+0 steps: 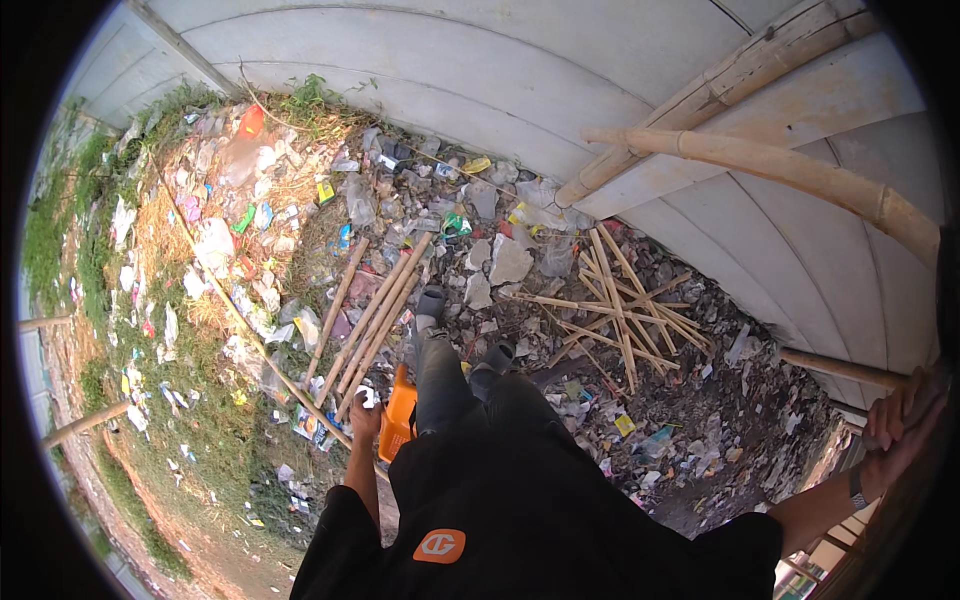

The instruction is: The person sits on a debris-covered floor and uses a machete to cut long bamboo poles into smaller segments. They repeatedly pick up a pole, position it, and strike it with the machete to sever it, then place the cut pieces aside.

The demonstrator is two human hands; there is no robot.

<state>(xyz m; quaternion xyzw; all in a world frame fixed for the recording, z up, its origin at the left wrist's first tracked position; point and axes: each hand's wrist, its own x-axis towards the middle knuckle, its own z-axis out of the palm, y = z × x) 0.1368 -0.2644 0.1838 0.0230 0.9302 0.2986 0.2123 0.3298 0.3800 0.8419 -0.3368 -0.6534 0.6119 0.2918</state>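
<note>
White object at left hand — indistinct.

Outdoor daylight. Far left: litter heap, brightly sunlit, warm-toned. Right: rubble-strewn ground, shaded, dim. Far: concrete panel wall, bowed by fisheye distortion. Near: black shirt, underexposed. Rim: black vignette.

1 fisheye view looks down from the head, black shirt close at lower centre, littered ground farther off mid-frame, pale wall bending across the top
</note>
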